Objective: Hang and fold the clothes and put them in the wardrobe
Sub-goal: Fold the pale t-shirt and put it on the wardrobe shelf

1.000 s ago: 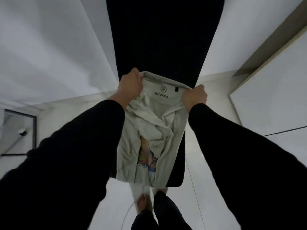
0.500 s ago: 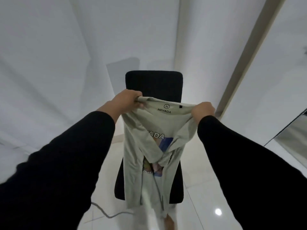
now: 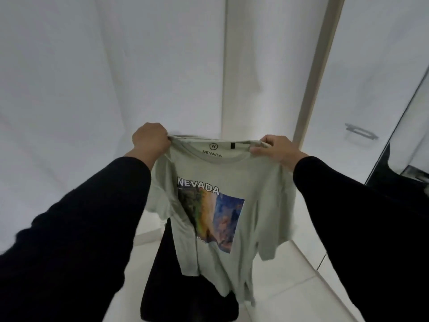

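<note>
Head view: pale grey-green t-shirt (image 3: 232,205) held up in the air at chest height, front facing the camera, "NEVADA" print and colour picture showing. Left hand (image 3: 151,140) grips the left shoulder seam, fingers curled round the cloth in a fist. Right hand (image 3: 274,148) pinches the right shoulder at the collar edge, thumb on top, fingers (image 3: 257,150) wrapped under. Neckline stretched fairly straight between the two hands; body hangs free below, one side still creased and folded in on itself near the left sleeve. Black chair back (image 3: 167,263) partly hidden behind the hem. White wall panels and floor tiles (image 3: 290,287) around; a handle (image 3: 359,133) on the white door at right, maybe the wardrobe, can't confirm.

Handling, as a judgement: light, soft, floppy knit, no stiffness, not fragile, not slippery. Drapes wherever unsupported, so hold at both shoulders or collar as now. For a hanger, feed it through the neck; for folding, lay it flat first. No hanger visible.
</note>
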`<move>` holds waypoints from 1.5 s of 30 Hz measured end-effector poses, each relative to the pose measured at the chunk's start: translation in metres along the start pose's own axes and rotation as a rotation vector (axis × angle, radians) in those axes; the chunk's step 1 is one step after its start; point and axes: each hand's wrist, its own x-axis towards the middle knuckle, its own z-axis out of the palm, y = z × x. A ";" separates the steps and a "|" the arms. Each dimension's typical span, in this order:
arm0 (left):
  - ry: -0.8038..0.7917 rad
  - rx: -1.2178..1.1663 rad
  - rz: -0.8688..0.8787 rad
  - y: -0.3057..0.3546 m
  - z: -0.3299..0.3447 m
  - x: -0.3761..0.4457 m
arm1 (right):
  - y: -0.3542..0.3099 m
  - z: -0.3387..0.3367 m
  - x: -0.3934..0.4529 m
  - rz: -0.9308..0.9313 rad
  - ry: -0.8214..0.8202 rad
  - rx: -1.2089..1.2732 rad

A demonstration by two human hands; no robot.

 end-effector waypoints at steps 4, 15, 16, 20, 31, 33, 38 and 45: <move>0.031 -0.208 -0.069 0.016 -0.007 -0.005 | 0.001 -0.025 0.001 -0.015 0.012 -0.307; 0.140 -1.006 -0.439 0.093 -0.007 -0.031 | 0.006 -0.022 -0.003 0.447 0.492 0.096; 0.126 -1.058 -0.472 0.097 -0.008 -0.031 | 0.005 -0.022 -0.001 0.457 0.528 0.191; 0.125 -1.070 -0.492 0.110 -0.014 -0.027 | 0.000 -0.023 0.001 0.436 0.660 0.354; 0.156 -1.167 -0.245 0.121 -0.031 -0.004 | -0.017 -0.024 0.016 0.324 0.907 0.629; 0.131 -1.273 -0.096 0.117 -0.028 0.001 | -0.019 -0.028 0.018 0.317 0.922 0.620; -0.245 -1.758 -0.078 0.115 -0.040 -0.002 | -0.020 -0.034 0.023 0.333 0.933 0.618; -0.596 -1.781 -0.078 0.111 -0.044 -0.008 | -0.016 -0.040 0.027 0.322 0.865 0.619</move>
